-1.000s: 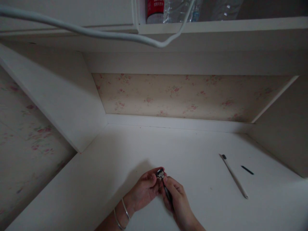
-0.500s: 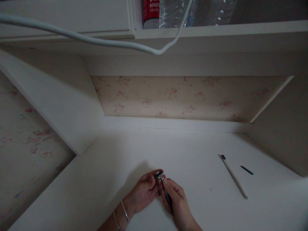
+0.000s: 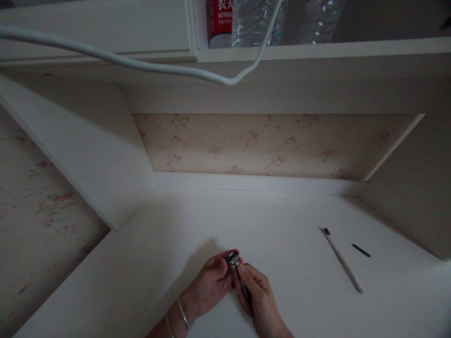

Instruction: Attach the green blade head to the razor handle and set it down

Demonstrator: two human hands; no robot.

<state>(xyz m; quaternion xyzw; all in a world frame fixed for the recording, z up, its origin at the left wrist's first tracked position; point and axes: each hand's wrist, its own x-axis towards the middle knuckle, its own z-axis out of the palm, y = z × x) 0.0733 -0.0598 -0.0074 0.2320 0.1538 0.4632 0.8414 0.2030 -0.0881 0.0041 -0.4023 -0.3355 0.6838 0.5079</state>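
Note:
Both my hands meet low in the middle of the view over a white desk. My left hand, with thin bangles on the wrist, pinches the head of a small dark and silver razor-like tool. My right hand is wrapped around the tool's dark handle, which runs down through its fingers. Most of the handle is hidden by the fingers. The light is dim, so I cannot tell exactly what the tool is.
A long thin white stick with a dark tip and a short black piece lie on the desk to the right. A white cable hangs overhead. Plastic bottles stand on the shelf above. Side panels close in the desk.
The view has tilted slightly, so the shelf and bottles show lower in frame. My hands stay together on the small tool with almost no movement.

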